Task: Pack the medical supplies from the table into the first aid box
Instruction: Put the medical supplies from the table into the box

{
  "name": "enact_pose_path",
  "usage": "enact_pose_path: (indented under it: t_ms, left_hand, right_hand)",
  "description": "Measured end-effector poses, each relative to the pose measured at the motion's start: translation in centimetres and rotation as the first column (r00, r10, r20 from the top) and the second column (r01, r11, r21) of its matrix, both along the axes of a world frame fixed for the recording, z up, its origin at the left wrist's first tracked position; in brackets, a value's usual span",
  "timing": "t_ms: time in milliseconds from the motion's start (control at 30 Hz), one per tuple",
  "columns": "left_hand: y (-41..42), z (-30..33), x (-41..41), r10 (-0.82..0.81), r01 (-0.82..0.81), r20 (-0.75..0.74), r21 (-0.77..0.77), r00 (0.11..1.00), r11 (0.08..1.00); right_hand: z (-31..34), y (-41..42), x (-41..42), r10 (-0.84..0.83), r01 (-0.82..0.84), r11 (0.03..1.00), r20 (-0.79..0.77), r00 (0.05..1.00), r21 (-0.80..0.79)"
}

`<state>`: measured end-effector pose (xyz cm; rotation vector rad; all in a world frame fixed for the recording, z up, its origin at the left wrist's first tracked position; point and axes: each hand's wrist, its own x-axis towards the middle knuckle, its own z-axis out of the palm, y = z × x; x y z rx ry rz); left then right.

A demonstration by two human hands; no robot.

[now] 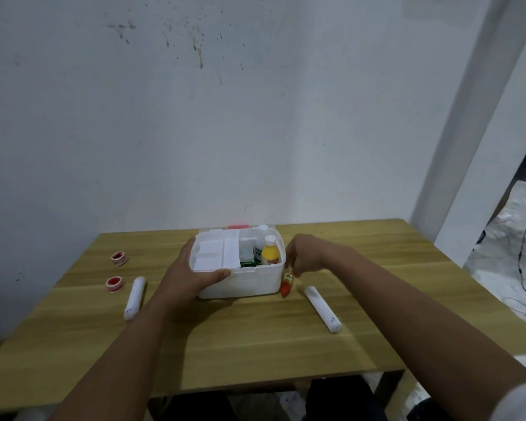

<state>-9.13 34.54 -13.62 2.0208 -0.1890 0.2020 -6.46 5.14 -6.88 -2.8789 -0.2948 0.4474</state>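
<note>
While the left hand (195, 268) is bracing the first aid box (240, 278) at its near left corner, thumb lying along the front rim and fingers wrapping the left wall, the right hand (305, 253) is pinching a small orange bottle (287, 283) that is hanging cap-down just beside the box's right wall, at about 3 o'clock from it. Packing looks partly done: a yellow bottle (270, 253) and a white-capped bottle (260, 243) are already standing in the right compartment behind a white tray (214, 253). Next, the orange bottle probably needs lifting over the rim and turning upright. Two white rolls (135, 297) (322, 308) are lying on the surface (255, 344) at 8 and 4 o'clock of the box, two red tape rolls (114, 282) well off at 9 o'clock
</note>
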Motion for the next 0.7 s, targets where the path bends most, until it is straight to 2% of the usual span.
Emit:
enact_pose_path:
  t_ms: [100, 267, 367, 433, 467, 533, 600, 633, 700]
  left_hand:
    - [0.1, -0.1, 0.1, 0.001, -0.001, -0.009, 0.001, 1.0, 1.0]
    - [0.0, 0.3, -0.2, 0.008, -0.008, -0.007, 0.024, 1.0, 1.0]
    - [0.0, 0.2, -0.2, 0.008, -0.007, -0.006, 0.023, 1.0, 1.0]
    - [0.1, 0.0, 0.0, 0.006, -0.005, -0.008, 0.018, 1.0, 1.0]
    - [0.1, -0.1, 0.1, 0.005, -0.005, -0.011, 0.017, 1.0, 1.0]
    - [0.1, -0.1, 0.1, 0.006, -0.006, -0.007, 0.016, 1.0, 1.0]
    - [0.1, -0.2, 0.2, 0.015, -0.015, -0.005, 0.014, 1.0, 1.0]
    - [0.1, -0.2, 0.3, 0.019, -0.019, -0.01, 0.015, 1.0, 1.0]
    - [0.3, -0.3, 0.4, 0.015, -0.014, -0.017, 0.021, 1.0, 1.0]
  right_hand:
    - [-1.8, -0.1, -0.2, 0.089, -0.086, 0.991, 0.018, 0.996, -0.105]
    - [-2.5, -0.8, -0.3, 0.182, -0.127, 0.945, 0.16, 0.97, -0.303]
    - [-1.3, -1.8, 0.1, 0.137, -0.075, 0.951, 0.191, 0.972, -0.3]
    - [0.1, -2.9, 0.5, 0.072, -0.021, 0.979, 0.248, 0.966, -0.205]
    - [0.9, -3.4, 0.6, 0.029, 0.004, 0.994, 0.293, 0.956, -0.109]
    - [2.6, -3.8, 0.7, -0.102, 0.031, 0.981, 0.376, 0.921, 0.19]
    - [4.5, -3.2, 0.6, -0.218, -0.007, 0.873, 0.402, 0.889, 0.488]
    - [5.4, -2.6, 0.5, -0.225, -0.048, 0.814, 0.39, 0.893, 0.578]
    - [6.7, -0.7, 0.3, -0.142, -0.111, 0.76, 0.33, 0.933, 0.641]
